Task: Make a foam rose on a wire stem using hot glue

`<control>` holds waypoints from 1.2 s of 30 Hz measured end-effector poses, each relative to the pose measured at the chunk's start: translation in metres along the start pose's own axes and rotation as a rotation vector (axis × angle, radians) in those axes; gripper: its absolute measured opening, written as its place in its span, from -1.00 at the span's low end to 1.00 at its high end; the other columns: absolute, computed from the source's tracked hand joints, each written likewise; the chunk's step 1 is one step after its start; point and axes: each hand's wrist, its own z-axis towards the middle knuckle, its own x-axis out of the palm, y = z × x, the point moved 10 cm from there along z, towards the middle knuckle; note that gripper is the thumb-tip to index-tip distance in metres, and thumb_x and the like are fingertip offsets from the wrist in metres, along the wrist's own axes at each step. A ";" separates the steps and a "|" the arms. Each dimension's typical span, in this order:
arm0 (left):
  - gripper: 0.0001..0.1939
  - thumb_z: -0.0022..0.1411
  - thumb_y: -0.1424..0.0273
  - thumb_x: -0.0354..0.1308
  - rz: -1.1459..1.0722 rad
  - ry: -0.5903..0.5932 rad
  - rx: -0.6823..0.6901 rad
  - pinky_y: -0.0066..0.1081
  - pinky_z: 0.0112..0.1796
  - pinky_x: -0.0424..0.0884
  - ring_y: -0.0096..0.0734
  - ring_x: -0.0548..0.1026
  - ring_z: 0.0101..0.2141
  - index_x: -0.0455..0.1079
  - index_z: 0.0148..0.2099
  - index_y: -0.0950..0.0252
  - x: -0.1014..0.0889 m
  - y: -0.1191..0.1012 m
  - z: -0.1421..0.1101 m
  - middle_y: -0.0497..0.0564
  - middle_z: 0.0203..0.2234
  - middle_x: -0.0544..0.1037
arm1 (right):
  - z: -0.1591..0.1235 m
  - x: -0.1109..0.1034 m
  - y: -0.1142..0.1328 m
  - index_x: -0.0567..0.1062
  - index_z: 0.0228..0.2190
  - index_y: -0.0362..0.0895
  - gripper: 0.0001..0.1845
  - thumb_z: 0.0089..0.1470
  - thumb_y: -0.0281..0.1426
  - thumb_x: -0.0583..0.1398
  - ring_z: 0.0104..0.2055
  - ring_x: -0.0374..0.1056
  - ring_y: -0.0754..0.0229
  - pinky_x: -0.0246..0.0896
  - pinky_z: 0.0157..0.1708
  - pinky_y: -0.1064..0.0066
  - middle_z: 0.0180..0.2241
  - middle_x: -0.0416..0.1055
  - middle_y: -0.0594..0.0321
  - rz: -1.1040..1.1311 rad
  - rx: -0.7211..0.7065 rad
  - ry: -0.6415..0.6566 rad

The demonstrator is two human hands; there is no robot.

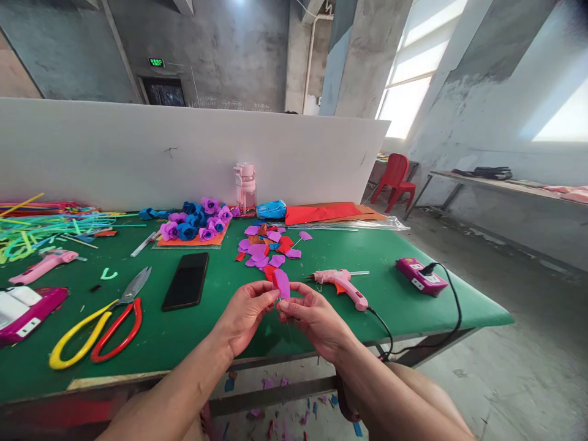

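Between my fingertips, just above the table's front part, is a purple paper petal [282,283] with a bit of red against its left side. My left hand [248,311] pinches it from the left. My right hand [316,315] closes on its lower right edge, the thumb and fingers pressed together. A thin pale strand hangs below the fingers. Right behind the hands lies a pile of loose petals [258,250] in purple, red, blue and brown. A pink glue gun [342,285] rests on the green table [376,251] to the right of my right hand.
Scissors [122,312], a black phone [186,280] and another pink glue gun [46,266] lie left. Finished paper flowers [197,220], a pink bottle [245,187] and red sheets [321,212] stand or lie behind. A corded power strip [421,277] sits right.
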 end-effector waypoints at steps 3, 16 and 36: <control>-0.85 -0.07 0.39 0.30 -0.014 0.014 0.003 -0.49 -0.40 0.24 -0.53 0.36 -0.47 0.46 -0.41 0.36 0.002 -0.001 -0.001 -0.03 -0.52 0.47 | 0.000 0.001 -0.001 0.40 -0.25 -0.15 -0.51 -0.28 -0.37 0.39 -0.51 0.31 0.35 0.17 -0.35 0.44 -0.52 0.44 0.33 0.038 0.006 0.022; -0.85 -0.08 0.40 0.29 0.014 -0.038 0.013 -0.48 -0.40 0.22 -0.55 0.34 -0.50 0.46 -0.41 0.36 0.000 -0.005 -0.002 -0.05 -0.54 0.45 | -0.001 0.000 -0.002 0.41 -0.24 -0.16 -0.53 -0.26 -0.40 0.38 -0.50 0.33 0.36 0.18 -0.34 0.45 -0.50 0.46 0.31 0.038 0.027 0.015; -0.82 -0.10 0.37 0.32 -0.043 -0.024 0.037 -0.51 -0.41 0.20 -0.60 0.27 -0.53 0.44 -0.44 0.36 0.002 -0.005 0.000 -0.10 -0.58 0.38 | -0.003 -0.002 0.003 0.43 -0.27 -0.15 -0.53 -0.30 -0.35 0.40 -0.48 0.36 0.33 0.19 -0.32 0.44 -0.50 0.47 0.30 -0.021 0.004 -0.032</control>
